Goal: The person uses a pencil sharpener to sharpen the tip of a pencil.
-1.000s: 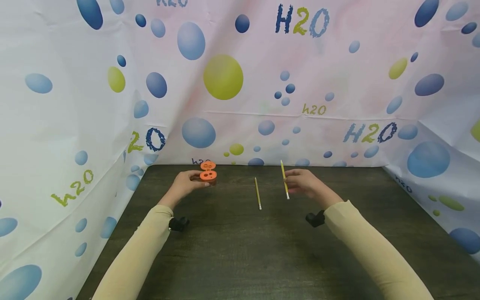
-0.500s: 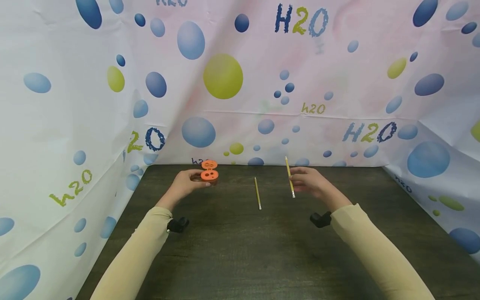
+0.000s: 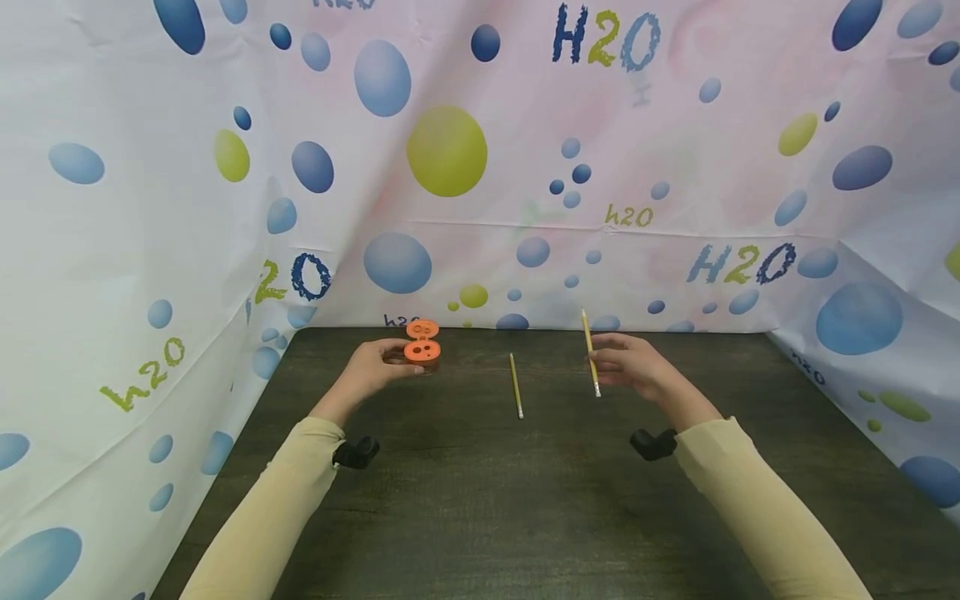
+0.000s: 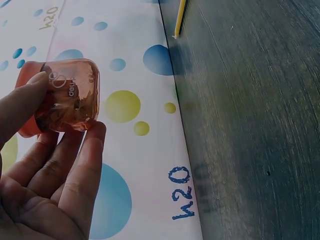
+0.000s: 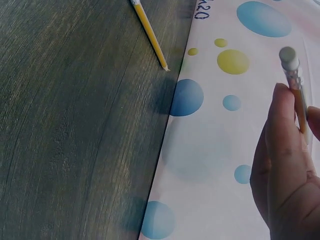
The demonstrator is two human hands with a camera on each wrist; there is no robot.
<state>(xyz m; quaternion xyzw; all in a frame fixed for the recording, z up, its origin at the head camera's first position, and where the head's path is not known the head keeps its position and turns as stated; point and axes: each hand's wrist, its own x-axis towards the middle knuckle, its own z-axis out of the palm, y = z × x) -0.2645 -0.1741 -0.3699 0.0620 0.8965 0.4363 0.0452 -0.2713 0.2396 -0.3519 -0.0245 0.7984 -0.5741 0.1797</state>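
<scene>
My left hand [image 3: 369,369] holds an orange pencil sharpener [image 3: 422,352] between thumb and fingers. Its lid [image 3: 422,329] is flipped up, showing holes in the top. In the left wrist view the sharpener's see-through body [image 4: 75,95] has dark bits inside, perhaps shavings. A yellow pencil [image 3: 591,354] is pinched in my right hand [image 3: 633,367], tip up and leaning slightly. The right wrist view shows this pencil's white eraser end [image 5: 289,59] beyond the fingers. Between the hands, a second yellow pencil [image 3: 516,386] lies on the dark table, its tip pointing away.
The dark wooden table [image 3: 480,500] reaches back to a white sheet [image 3: 510,167] printed with blue and green bubbles and H2O lettering. The sheet also rises along both sides. Black wrist mounts [image 3: 356,452] sit under both forearms.
My right hand has moved to the right with its pencil, away from the pencil on the table. The left hand with the sharpener has shifted very slightly right.
</scene>
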